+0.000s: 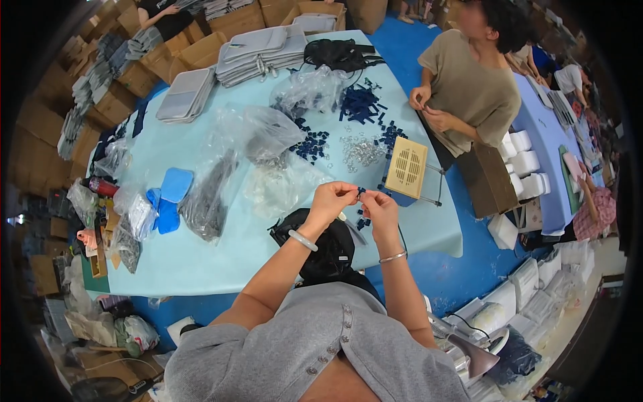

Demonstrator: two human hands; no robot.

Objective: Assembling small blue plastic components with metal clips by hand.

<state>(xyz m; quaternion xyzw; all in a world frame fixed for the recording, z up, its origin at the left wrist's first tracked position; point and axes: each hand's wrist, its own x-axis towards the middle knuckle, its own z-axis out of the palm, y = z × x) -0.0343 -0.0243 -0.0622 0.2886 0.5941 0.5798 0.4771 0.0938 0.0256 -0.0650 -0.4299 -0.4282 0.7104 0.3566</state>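
Above the near edge of the table, my left hand (333, 202) and my right hand (382, 214) meet with their fingertips pinched on a small navy strap piece (361, 191). Its finer details are too small to make out. A few more navy pieces (362, 222) lie just under my right hand. Farther off is a heap of small silvery metal pieces (362, 151), with folded navy bits (311, 145) to its left. Behind those lies a pile of longer navy strips (362, 104). Beneath my wrists sits a black bag (328, 251).
A cream-topped box with slots (406, 166) stands right of my hands. Clear plastic bags (268, 134) and blue pouches (175, 186) cover the table's left. Grey flat cases (258, 50) are stacked at the back. A person (469, 87) stands at the right edge, hands together.
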